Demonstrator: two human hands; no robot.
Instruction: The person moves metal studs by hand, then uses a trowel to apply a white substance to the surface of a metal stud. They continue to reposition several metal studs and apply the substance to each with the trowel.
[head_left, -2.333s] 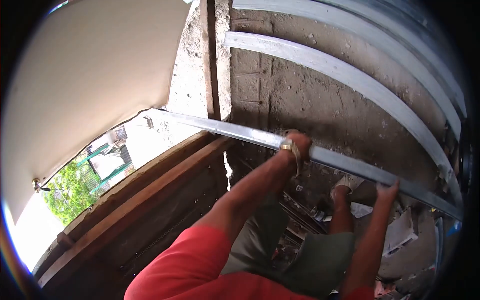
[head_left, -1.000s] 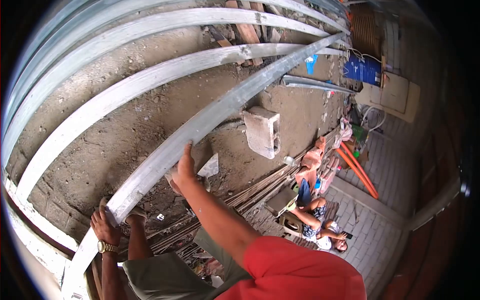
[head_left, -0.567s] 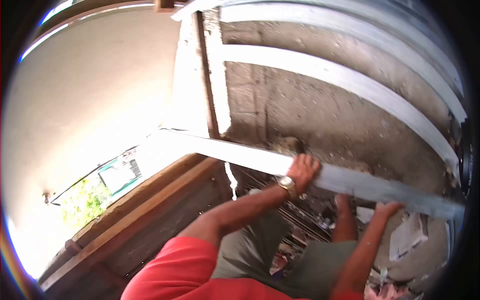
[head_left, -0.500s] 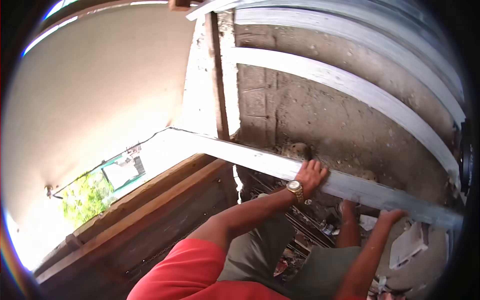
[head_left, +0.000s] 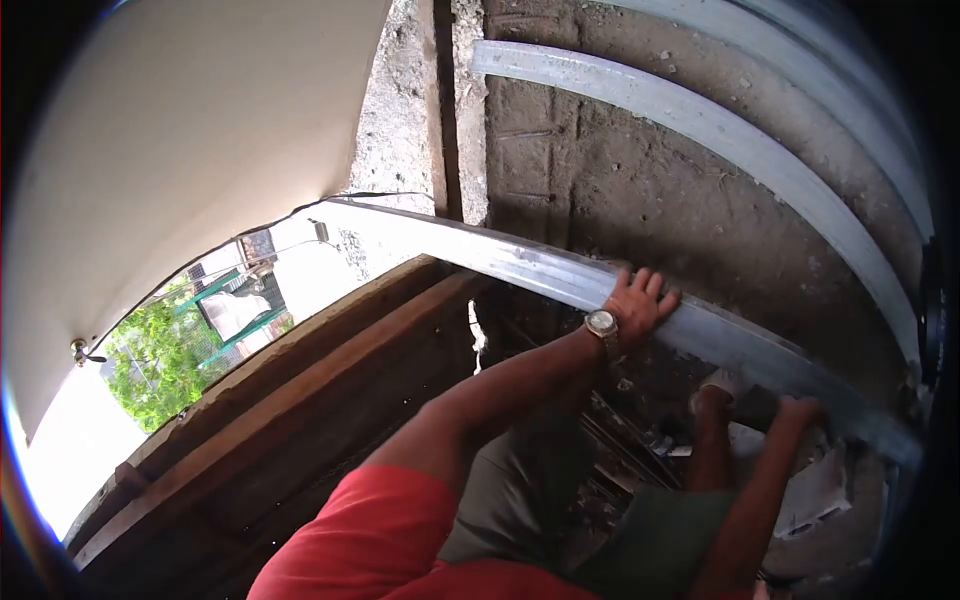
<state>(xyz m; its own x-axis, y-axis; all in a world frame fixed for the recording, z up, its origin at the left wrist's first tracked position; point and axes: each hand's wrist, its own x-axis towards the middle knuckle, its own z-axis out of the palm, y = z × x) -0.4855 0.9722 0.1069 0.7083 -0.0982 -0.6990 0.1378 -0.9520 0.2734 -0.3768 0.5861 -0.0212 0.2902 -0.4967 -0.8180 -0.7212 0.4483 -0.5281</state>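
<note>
A long galvanized metal channel point(head_left: 520, 262) slants across the head view, from the bright gap by the post down to the lower right. My left hand point(head_left: 640, 303), with a wristwatch point(head_left: 602, 323) on its wrist, is hooked over the channel's upper edge near mid-length, fingers bent around it. Farther right, my right hand point(head_left: 803, 410) grips the channel along its lower edge; its fingers are mostly hidden. Below the channel, between my hands, one of my feet point(head_left: 718, 385) rests among the debris.
More metal channels point(head_left: 660, 100) curve across the upper right over a rough concrete surface point(head_left: 680, 200). A wooden post point(head_left: 443, 120) stands at top centre. Wooden beams point(head_left: 330, 345) run at lower left under a pale panel point(head_left: 200, 130). A broken block point(head_left: 815, 495) lies at lower right.
My view has shifted, so the post and upper channels sit higher in the picture. Both hands keep their places along the channel. Bright areas look less washed out.
</note>
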